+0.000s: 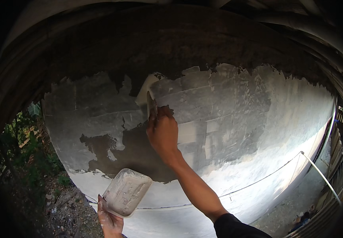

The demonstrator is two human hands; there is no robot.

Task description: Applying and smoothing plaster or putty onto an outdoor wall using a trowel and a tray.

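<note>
My right hand point(164, 135) grips a putty knife point(150, 104) and holds its blade against the wall point(235, 95). A fresh pale smear of putty point(145, 87) lies on the wall just above the blade. Around it the wall is partly coated in grey-white putty, with a bare dark patch point(141, 146) left of and below my wrist. Below, my left hand point(111, 223) is closed on the lower left edge of a shallow rectangular plastic tub point(127, 192), which is smeared with putty and tilted. How much putty the tub holds, I cannot tell.
A dark uncoated band point(171, 43) runs along the wall's top under roof beams. A thin cable point(258, 181) crosses the white lower wall to a pale pipe point(321, 176) at right. Plants point(28, 154) and stony ground point(68, 210) lie to the left.
</note>
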